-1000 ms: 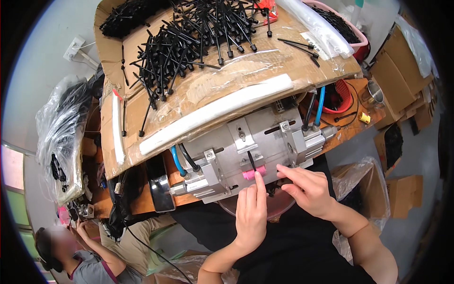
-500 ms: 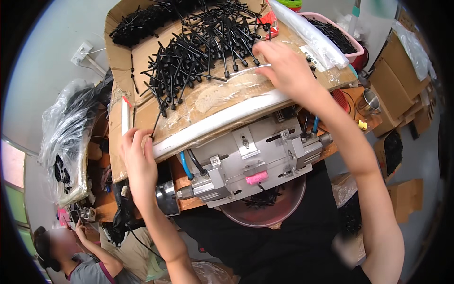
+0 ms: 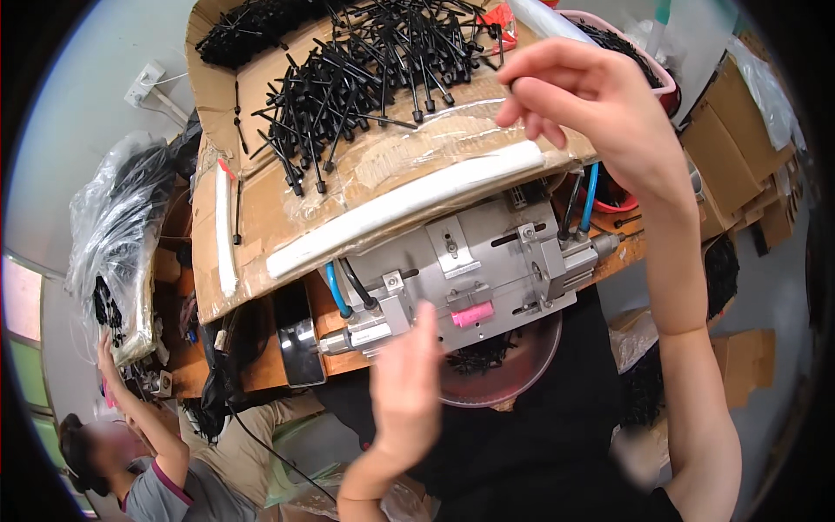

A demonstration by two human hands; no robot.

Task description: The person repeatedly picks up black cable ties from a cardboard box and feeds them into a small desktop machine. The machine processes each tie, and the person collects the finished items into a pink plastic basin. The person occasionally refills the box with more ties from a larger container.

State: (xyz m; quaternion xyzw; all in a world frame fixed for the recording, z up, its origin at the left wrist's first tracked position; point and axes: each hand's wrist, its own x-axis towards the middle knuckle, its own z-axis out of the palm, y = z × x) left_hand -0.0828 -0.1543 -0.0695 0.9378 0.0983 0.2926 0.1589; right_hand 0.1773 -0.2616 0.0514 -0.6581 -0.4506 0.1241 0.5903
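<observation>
My right hand (image 3: 600, 104) is raised over the right end of the cardboard box flap, its thumb and forefinger pinched. A small dark end shows between them, apparently of a thin black rod; the rest is hidden. My left hand (image 3: 404, 391), smeared by motion, is in front of the left part of the metal clamping machine (image 3: 448, 252). Whether its fingers hold anything I cannot make out. A pink block (image 3: 472, 314) sits at the machine's middle. Beyond lies a heap of black rods with thicker ends (image 3: 348, 96) in the cardboard box (image 3: 391, 161).
A translucent bowl (image 3: 544, 365) with black pieces sits below the machine. Blue hoses (image 3: 337, 290) rise at its left. A pink basket (image 3: 665, 80) of black rods stands at far right. At left are plastic-wrapped goods (image 3: 117, 217) and another person (image 3: 174, 478).
My left hand has left the box's left edge and swung right and nearer, before the machine. My right hand has lifted off the heap's edge, rightward, pinching something. The other person's arm has reached up.
</observation>
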